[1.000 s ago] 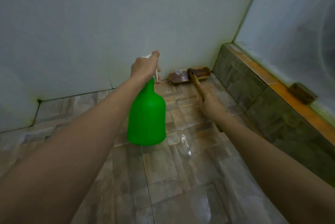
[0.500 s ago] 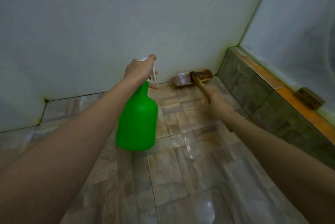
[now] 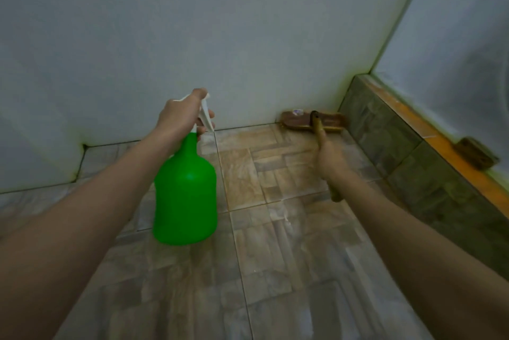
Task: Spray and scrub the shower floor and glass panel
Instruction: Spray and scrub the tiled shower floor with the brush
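Tiled shower floor spreads beneath the green spray bottle. Glass panel stands far right of the bottle. Scrub brush sits right of the bottle, head on the floor. Left hand grips the bottle's neck, fingers round the trigger. Right hand curls round the brush handle.

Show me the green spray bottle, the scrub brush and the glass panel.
green spray bottle [image 3: 185,196]: head view, on its body.
scrub brush [image 3: 296,122]: head view, on its wooden head.
glass panel [image 3: 454,36]: head view, on the pane.
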Tool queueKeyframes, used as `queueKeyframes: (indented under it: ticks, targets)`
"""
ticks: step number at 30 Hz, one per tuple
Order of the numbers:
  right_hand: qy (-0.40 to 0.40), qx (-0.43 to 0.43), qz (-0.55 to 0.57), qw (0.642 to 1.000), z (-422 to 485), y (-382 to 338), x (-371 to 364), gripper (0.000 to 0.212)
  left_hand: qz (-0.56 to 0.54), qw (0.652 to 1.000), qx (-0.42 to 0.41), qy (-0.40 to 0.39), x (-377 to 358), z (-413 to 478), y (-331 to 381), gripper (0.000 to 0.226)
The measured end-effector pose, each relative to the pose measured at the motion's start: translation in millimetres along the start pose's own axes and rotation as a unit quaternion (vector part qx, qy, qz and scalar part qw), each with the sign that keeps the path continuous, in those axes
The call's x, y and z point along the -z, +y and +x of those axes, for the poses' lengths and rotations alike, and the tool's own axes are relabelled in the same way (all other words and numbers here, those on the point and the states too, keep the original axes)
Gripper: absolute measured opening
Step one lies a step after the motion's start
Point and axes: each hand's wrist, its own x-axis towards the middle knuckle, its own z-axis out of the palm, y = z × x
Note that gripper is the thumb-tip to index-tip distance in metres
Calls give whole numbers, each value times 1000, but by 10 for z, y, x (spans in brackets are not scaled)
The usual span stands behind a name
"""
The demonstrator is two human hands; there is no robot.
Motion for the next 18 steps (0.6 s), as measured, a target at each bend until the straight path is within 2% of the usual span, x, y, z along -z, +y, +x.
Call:
queueKeyframes:
  ticks: [2, 4, 6, 7, 8, 10, 11, 12, 13, 14, 17, 18]
  targets:
    - [6, 0, -3, 1000, -271, -327, -214, 65, 19, 1000, -3, 6, 130, -20, -29, 43]
    - [-43, 58, -40, 997, -453, -687, -512, 49, 23, 1000, -2, 10, 275, -40, -48, 50]
    - [-95, 138, -70, 983, -559, -932, -720, 57, 23, 1000, -3, 19, 442, -68, -85, 56]
    - [-109, 151, -84, 979, -581, -975, -756, 62, 23, 999, -1, 24, 538, -87, -115, 54]
    - [-112, 145, -92, 979, -562, -969, -728, 62, 20, 999, 3, 29, 634, -122, -150, 47]
    - [-75, 79, -86, 990, -523, -863, -602, 51, 0, 999, 11, 35, 851, -198, -203, 35]
    - [-62, 27, -83, 994, -538, -836, -548, 57, -7, 999, 10, 41, 978, -225, -221, 33]
    - [-60, -10, -79, 995, -610, -875, -520, 76, -11, 999, 8, 48, 1094, -248, -239, 33]
    - [-69, -25, -73, 995, -736, -984, -539, 97, -12, 999, 5, 53, 1187, -274, -252, 34]
    - [-82, -15, -48, 995, -883, -1161, -608, 104, -15, 998, 1, 58, 1268, -298, -254, 34]
    - [-140, 106, 88, 981, -1288, -1727, -1029, 65, 3, 997, -9, 72, 1486, -359, -308, 29]
    - [-153, 145, 104, 972, -1367, -1847, -1153, 65, 10, 997, -10, 78, 1574, -377, -334, 28]
